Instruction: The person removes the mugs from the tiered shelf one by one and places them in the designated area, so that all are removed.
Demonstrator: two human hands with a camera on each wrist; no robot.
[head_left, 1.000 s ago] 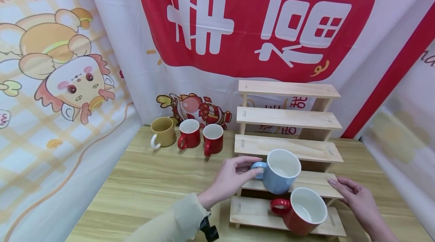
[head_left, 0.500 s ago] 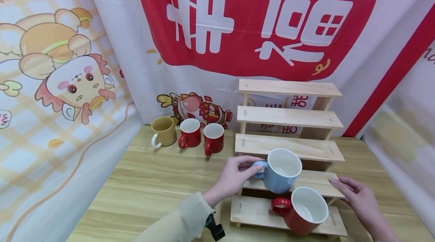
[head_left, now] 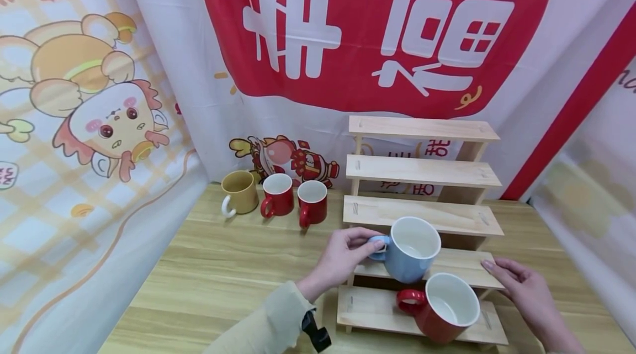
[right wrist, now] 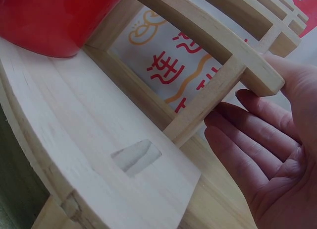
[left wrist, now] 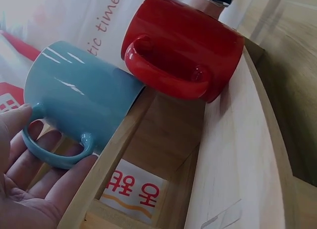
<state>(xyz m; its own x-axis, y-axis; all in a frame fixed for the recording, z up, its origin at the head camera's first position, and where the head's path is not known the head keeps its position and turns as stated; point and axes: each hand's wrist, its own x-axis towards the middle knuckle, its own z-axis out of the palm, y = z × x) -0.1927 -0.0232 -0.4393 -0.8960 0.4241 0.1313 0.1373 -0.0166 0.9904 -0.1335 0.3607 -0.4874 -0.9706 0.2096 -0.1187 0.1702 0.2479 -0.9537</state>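
A light blue mug [head_left: 408, 265] with a white inside stands upright on the second step from the bottom of a wooden tiered shelf [head_left: 419, 211]. My left hand [head_left: 340, 260] holds it by its handle, thumb on the near side. In the left wrist view, the fingers lie behind the blue handle [left wrist: 55, 159]. At the step's right end, my right hand [head_left: 529, 296] grips the shelf board, thumb above and fingers below. A red mug [head_left: 439, 321] sits on the lowest step just in front of the blue one, its handle pointing left.
Along the back left of the wooden table [head_left: 223, 265] stand a mustard mug [head_left: 240, 194] with a white handle and two red mugs, one in the middle [head_left: 280, 198] and one on the right [head_left: 315, 207]. Printed cloth [head_left: 278, 111] hangs behind the shelf.
The left sleeve and wrist have shifted slightly to the right. The blue mug stays on the step, and both hands keep their hold.
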